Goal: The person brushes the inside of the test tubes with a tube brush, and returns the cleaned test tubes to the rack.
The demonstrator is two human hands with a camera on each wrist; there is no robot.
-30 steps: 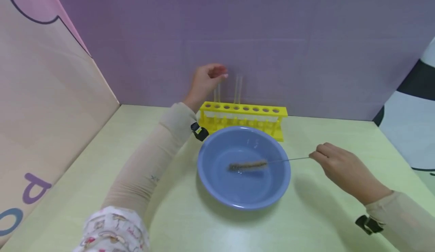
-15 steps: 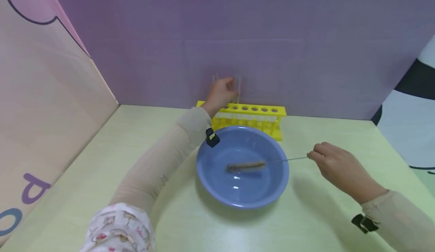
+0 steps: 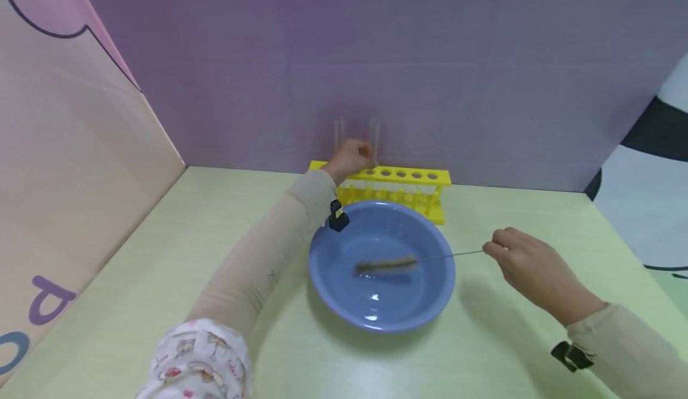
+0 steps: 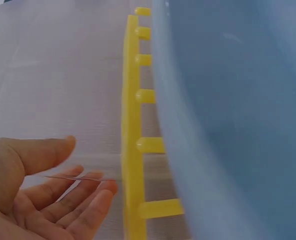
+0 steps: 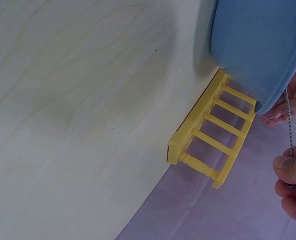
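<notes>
My right hand [image 3: 529, 267] pinches the thin twisted-wire handle of a test tube brush [image 3: 386, 265]. The brush's bristly brown head hangs inside a blue basin [image 3: 381, 321]. Behind the basin, my left hand [image 3: 352, 157] is by the right one of two clear test tubes [image 3: 374, 136] standing in a yellow test tube rack [image 3: 416, 176]. In the left wrist view, the thumb and fingers [image 4: 90, 207] of that hand are apart, and a thin bright line runs between them. Contact with the glass is too faint to tell. The left forearm covers the rack's left end.
A pale wooden table [image 3: 215, 208] carries the basin and rack. A purple backdrop [image 3: 269, 88] rises just behind the rack, and a printed panel [image 3: 70, 148] borders the left side. Water glints in the basin. Black cameras [image 3: 572, 356] are strapped to both wrists.
My left hand has moved from the top of the left test tube to the right one, then lower along it. My right hand keeps its pinch on the brush, shifting slightly left.
</notes>
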